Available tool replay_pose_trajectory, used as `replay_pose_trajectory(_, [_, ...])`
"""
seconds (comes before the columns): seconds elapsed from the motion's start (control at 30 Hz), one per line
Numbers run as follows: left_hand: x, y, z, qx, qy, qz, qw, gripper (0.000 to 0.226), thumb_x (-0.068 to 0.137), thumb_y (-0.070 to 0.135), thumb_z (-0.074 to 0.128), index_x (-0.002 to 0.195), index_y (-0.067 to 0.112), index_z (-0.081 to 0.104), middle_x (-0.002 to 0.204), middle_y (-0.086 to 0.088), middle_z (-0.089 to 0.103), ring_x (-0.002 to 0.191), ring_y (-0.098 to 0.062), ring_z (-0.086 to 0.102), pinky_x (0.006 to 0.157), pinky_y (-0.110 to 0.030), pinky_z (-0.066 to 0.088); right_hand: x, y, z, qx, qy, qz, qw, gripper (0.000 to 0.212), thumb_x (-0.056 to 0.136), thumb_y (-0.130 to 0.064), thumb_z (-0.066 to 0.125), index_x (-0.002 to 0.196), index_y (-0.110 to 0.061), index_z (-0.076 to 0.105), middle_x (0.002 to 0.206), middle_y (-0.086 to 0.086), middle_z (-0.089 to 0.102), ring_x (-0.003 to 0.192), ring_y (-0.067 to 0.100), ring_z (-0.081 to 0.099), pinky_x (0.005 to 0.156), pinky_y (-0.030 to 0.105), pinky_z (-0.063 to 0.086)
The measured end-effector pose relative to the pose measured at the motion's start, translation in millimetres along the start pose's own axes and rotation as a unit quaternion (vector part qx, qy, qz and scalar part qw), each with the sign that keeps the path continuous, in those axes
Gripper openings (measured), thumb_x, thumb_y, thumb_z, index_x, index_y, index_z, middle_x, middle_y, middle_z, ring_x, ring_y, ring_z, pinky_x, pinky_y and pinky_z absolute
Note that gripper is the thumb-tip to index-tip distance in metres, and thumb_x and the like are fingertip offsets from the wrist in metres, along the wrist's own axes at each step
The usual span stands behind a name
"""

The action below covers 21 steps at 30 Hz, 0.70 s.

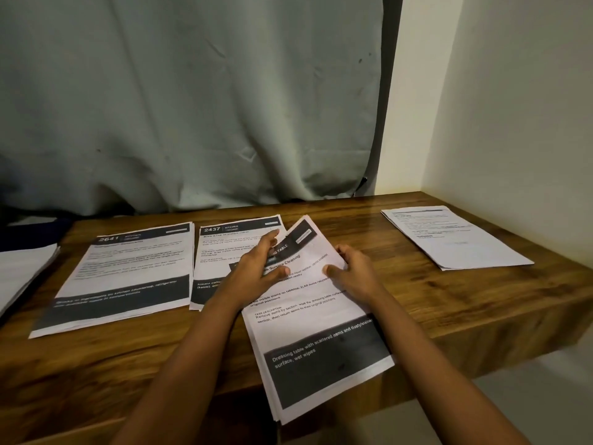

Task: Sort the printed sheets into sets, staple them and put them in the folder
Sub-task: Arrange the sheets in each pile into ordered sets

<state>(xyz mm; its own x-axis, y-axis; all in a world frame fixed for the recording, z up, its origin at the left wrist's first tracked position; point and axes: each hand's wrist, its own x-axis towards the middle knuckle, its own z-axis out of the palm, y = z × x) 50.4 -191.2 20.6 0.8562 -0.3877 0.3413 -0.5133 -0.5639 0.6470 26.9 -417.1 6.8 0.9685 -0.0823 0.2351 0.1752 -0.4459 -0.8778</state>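
Note:
A stack of printed sheets (317,332) headed "Dressing table" lies skewed in the middle of the wooden table (449,303), its lower end hanging over the front edge. My left hand (260,268) rests flat on the upper left of this stack with fingers stretched out. My right hand (351,273) grips the stack's right edge, thumb on top and fingers curled behind. Two other piles lie to the left: one headed 2641 (125,277) and one headed 2437 (221,242), which the skewed stack partly covers. No stapler is in view.
Another pile of sheets (455,239) lies at the far right by the wall. A plain white pile (22,271) pokes in at the left edge, with a dark blue object (35,231) behind it. A grey curtain (192,107) hangs behind the table.

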Motion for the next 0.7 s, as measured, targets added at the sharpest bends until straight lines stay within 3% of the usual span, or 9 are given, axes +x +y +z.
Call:
replay_pose_trajectory(0.1, [-3, 2, 2, 0.056, 0.030, -0.014, 0.998, 0.074, 0.088, 0.052, 0.057, 0.149, 0.030, 0.021, 0.147, -0.002, 0.039, 0.136, -0.024, 0.037, 0.107, -0.046, 0.037, -1, -3, -1, 0.053, 0.021, 0.026, 0.998, 0.022, 0.087, -0.009, 0.064, 0.107, -0.019, 0.065, 0.102, 0.001, 0.072, 0.088, 0.022, 0.071, 0.075, 0.050, 0.058])
replay_pose_trajectory(0.17, [-3, 5, 3, 0.069, 0.099, -0.013, 0.993, 0.074, 0.089, 0.053, 0.053, 0.149, 0.023, 0.021, 0.152, -0.005, 0.033, 0.143, -0.029, 0.023, 0.115, -0.053, 0.023, -3, -9, -6, 0.099, 0.030, 0.034, 0.994, 0.020, 0.086, -0.005, 0.065, 0.099, -0.019, 0.067, 0.101, 0.005, 0.073, 0.090, 0.026, 0.071, 0.079, 0.053, 0.056])
replay_pose_trajectory(0.23, [-1, 8, 2, 0.029, 0.190, -0.028, 0.981, 0.074, 0.093, 0.049, 0.050, 0.151, 0.018, 0.016, 0.156, -0.009, 0.025, 0.144, -0.029, 0.018, 0.116, -0.054, 0.020, -5, -16, -16, 0.153, 0.047, 0.047, 0.986, 0.020, 0.085, 0.001, 0.064, 0.099, -0.014, 0.065, 0.104, 0.011, 0.072, 0.092, 0.029, 0.070, 0.082, 0.053, 0.055])
replay_pose_trajectory(0.3, [3, 12, -1, -0.056, 0.242, -0.070, 0.966, 0.075, 0.096, 0.043, 0.049, 0.153, 0.016, 0.008, 0.157, -0.011, 0.021, 0.145, -0.031, 0.016, 0.116, -0.053, 0.021, -6, -27, -29, 0.184, 0.074, 0.049, 0.979, 0.020, 0.086, 0.004, 0.063, 0.101, -0.009, 0.063, 0.108, 0.014, 0.070, 0.086, 0.026, 0.069, 0.075, 0.042, 0.059])
replay_pose_trajectory(0.37, [10, 21, -6, -0.186, 0.219, -0.102, 0.952, 0.077, 0.096, 0.040, 0.049, 0.153, 0.017, 0.001, 0.150, -0.013, 0.036, 0.136, -0.032, 0.036, 0.111, -0.053, 0.032, -6, -45, -45, 0.194, 0.102, 0.045, 0.975, 0.022, 0.088, 0.001, 0.062, 0.107, -0.009, 0.061, 0.103, 0.007, 0.068, 0.077, 0.016, 0.067, 0.056, 0.023, 0.056])
replay_pose_trajectory(0.47, [22, 51, -15, -0.330, 0.169, -0.122, 0.921, 0.055, 0.100, 0.036, 0.043, 0.147, 0.017, 0.019, 0.129, -0.010, 0.058, 0.112, -0.025, 0.060, 0.091, -0.040, 0.051, -4, -72, -68, 0.213, 0.127, 0.016, 0.969, 0.024, 0.090, -0.003, 0.060, 0.113, -0.010, 0.060, 0.094, -0.002, 0.066, 0.076, 0.009, 0.064, 0.049, 0.015, 0.051])
replay_pose_trajectory(0.57, [35, 86, -24, -0.323, 0.184, -0.051, 0.927, 0.025, 0.103, 0.031, 0.039, 0.125, 0.019, 0.044, 0.120, -0.002, 0.061, 0.104, -0.016, 0.061, 0.078, -0.027, 0.051, 1, -97, -89, 0.201, 0.153, -0.040, 0.967, 0.025, 0.091, -0.005, 0.059, 0.116, -0.009, 0.058, 0.100, 0.000, 0.067, 0.085, 0.013, 0.065, 0.059, 0.020, 0.053])
replay_pose_trajectory(0.7, [48, 116, -26, -0.305, 0.206, 0.028, 0.929, 0.019, 0.103, 0.027, 0.037, 0.116, 0.017, 0.047, 0.105, 0.009, 0.060, 0.090, 0.001, 0.059, 0.066, -0.012, 0.048, 11, -116, -107, 0.158, 0.192, -0.075, 0.966, 0.022, 0.096, -0.016, 0.051, 0.118, -0.015, 0.053, 0.109, -0.001, 0.062, 0.090, 0.011, 0.059, 0.063, 0.022, 0.043])
